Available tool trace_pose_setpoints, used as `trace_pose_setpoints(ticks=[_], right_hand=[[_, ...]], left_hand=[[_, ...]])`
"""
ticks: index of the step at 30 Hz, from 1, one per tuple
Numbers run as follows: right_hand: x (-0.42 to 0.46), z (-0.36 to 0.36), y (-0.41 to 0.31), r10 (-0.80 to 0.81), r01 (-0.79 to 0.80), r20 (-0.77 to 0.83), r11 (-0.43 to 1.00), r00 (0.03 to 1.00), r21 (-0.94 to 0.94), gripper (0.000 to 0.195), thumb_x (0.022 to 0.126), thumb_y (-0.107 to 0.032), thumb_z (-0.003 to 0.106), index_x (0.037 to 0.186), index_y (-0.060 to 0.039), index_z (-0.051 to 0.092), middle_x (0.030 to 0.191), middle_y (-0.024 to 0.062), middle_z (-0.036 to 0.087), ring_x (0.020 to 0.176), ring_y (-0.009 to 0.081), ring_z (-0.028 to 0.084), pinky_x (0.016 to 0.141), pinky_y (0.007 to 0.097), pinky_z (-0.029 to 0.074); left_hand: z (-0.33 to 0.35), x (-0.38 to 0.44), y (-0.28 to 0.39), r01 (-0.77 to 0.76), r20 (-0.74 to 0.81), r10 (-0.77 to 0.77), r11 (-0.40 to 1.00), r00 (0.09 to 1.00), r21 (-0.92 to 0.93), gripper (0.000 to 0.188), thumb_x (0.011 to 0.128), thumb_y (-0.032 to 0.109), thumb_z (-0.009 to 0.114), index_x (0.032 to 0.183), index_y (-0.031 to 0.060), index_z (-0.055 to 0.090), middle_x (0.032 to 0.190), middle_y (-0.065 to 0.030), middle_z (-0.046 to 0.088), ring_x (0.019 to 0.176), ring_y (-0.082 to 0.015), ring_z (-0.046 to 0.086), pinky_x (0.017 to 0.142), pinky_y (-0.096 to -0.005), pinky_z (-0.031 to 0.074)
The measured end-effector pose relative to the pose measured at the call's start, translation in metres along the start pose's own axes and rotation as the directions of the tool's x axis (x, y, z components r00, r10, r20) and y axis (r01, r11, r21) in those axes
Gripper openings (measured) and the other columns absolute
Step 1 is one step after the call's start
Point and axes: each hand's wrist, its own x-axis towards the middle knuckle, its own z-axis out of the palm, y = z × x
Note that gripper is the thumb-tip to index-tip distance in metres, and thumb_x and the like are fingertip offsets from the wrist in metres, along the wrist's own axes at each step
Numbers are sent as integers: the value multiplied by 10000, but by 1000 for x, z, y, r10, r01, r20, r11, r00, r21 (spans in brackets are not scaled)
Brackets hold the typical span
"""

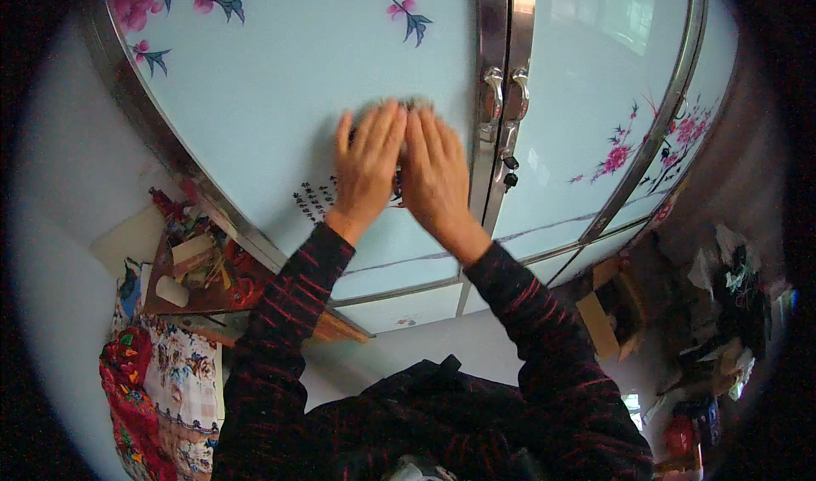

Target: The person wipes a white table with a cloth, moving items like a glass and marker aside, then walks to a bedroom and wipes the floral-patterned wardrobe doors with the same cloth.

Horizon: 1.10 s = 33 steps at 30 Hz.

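My left hand [370, 162] and my right hand [437, 169] are raised side by side in front of a pale blue glass wardrobe door [268, 98]. Both show their backs, with fingers extended upward and the inner edges nearly meeting. The left little finger stands apart from the others. Blur softens the fingertips. Dark patches show behind and between the fingers; whether they are printed decoration or an object is unclear. My palms are hidden, so contact with the glass cannot be told. Dark lettering [313, 202] is printed beside my left wrist.
Metal door handles [493, 102] and hanging keys [510, 180] are right of my hands. A cluttered wooden table [204, 302] stands lower left, near floral cloth [185, 379]. A cardboard box [599, 325] and assorted bags lie lower right.
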Motion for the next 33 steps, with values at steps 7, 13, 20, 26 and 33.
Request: trace_pose_setpoints(ticks=[7, 13, 20, 26, 33], right_hand=[[4, 7, -10, 20, -16, 46, 995, 999, -96, 560, 837, -88, 549, 1370, 32, 428, 1382, 207, 477, 1241, 361, 465, 1061, 510, 310], [-23, 7, -9, 44, -39, 85, 997, 995, -67, 534, 837, -98, 546, 1348, 28, 452, 1375, 199, 487, 1219, 347, 480, 1036, 508, 319], [-6, 4, -8, 16, -10, 60, 996, 998, -89, 554, 807, -87, 582, 1337, 28, 470, 1370, 184, 498, 1193, 309, 501, 1014, 495, 327], [13, -4, -10, -3, 6, 51, 998, 999, -61, 554, 803, -76, 585, 1338, 18, 477, 1374, 179, 493, 1171, 299, 509, 1004, 499, 329], [-12, -2, -10, 13, -1, 129, 996, 992, -94, 536, 831, -96, 559, 1347, 13, 464, 1379, 167, 489, 1132, 291, 532, 995, 497, 335]], left_hand=[[-8, -1, -8, -6, -7, 7, 1000, 1000, 16, 442, 881, 85, 530, 1311, -16, 529, 1376, -142, 524, 1245, -294, 511, 1103, -468, 321], [10, -25, 1, -8, -30, 6, 998, 1000, -62, 442, 884, 74, 534, 1317, -15, 521, 1394, -143, 505, 1252, -295, 514, 1094, -453, 346], [3, -13, -3, 29, -28, -31, 998, 999, -50, 441, 883, 57, 542, 1317, -18, 520, 1399, -141, 503, 1255, -290, 516, 1093, -456, 351], [-3, -3, -5, 51, -26, -53, 998, 998, -47, 454, 883, 33, 548, 1331, -29, 505, 1426, -146, 475, 1284, -279, 496, 1103, -459, 341], [5, -25, 5, 48, -25, -50, 997, 998, -55, 457, 878, 28, 540, 1329, -32, 504, 1440, -146, 458, 1270, -285, 508, 1095, -460, 346]])
